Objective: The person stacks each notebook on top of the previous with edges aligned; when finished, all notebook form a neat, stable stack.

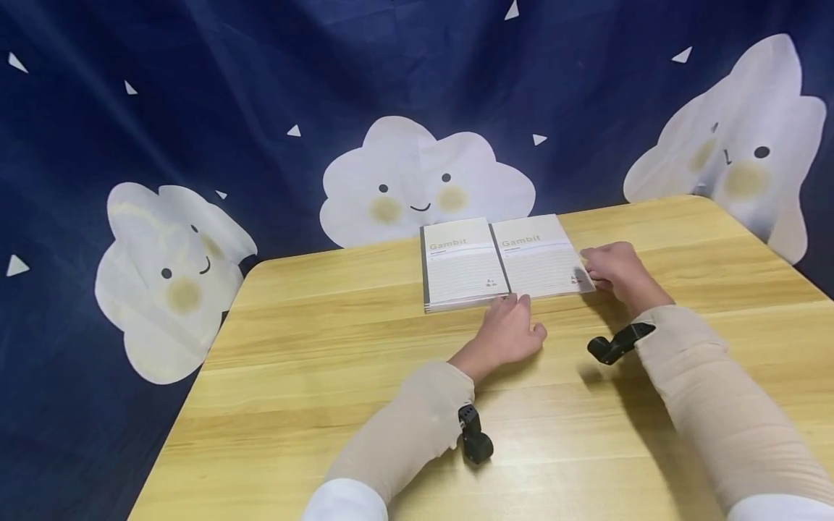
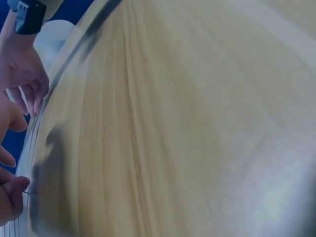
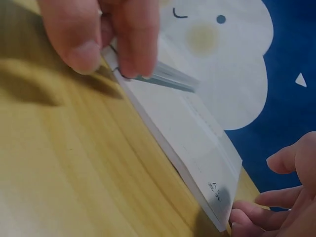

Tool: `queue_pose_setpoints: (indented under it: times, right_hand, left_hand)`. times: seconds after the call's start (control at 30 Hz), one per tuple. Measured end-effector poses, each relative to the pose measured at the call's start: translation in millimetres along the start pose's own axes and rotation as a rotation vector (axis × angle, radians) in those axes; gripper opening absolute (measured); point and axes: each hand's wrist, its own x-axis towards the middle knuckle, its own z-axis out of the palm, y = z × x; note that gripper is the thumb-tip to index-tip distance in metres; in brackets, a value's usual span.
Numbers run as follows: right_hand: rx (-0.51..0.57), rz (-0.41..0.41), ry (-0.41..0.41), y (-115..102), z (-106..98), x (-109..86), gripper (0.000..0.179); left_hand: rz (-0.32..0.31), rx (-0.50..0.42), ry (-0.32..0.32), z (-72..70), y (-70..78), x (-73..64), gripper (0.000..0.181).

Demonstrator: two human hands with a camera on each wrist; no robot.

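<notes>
Two white notebook piles lie side by side on the wooden table, both with a "Gambit" cover and a dark spine. The left notebook stack shows several layers at its near edge; the right notebook is thinner-looking beside it. My left hand touches the near edge where the two meet, its thumb held apart. At the right notebook's near right corner, my right hand rests its fingers against the side. In the right wrist view those fingers touch the corner, while the thumb stands away.
The wooden table runs out to rounded far corners. Behind it hangs a dark blue curtain with smiling white clouds. A black wrist camera sits on the left sleeve, another black camera on the right.
</notes>
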Motion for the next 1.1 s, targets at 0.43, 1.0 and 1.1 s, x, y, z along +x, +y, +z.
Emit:
queue_pose_setpoints:
  times: [0.43,1.0,1.1]
  right_hand:
    - [0.03,0.122,-0.022,-3,-4,6.2,0.07]
    - [0.028,0.015,-0.037,9,-5,11.8,0.056]
    - [-0.045,0.0,-0.025,12,-4,13.1,0.056]
  left_hand:
    - [-0.147,-0.492,-0.013,-0.9,-8.5,-10.6,0.058]
    - [-0.321,-1.12,-0.019,5.0,4.9,-14.4,0.07]
    - [-0.31,-1.107,-0.016,6.7,6.3,-13.7,0.069]
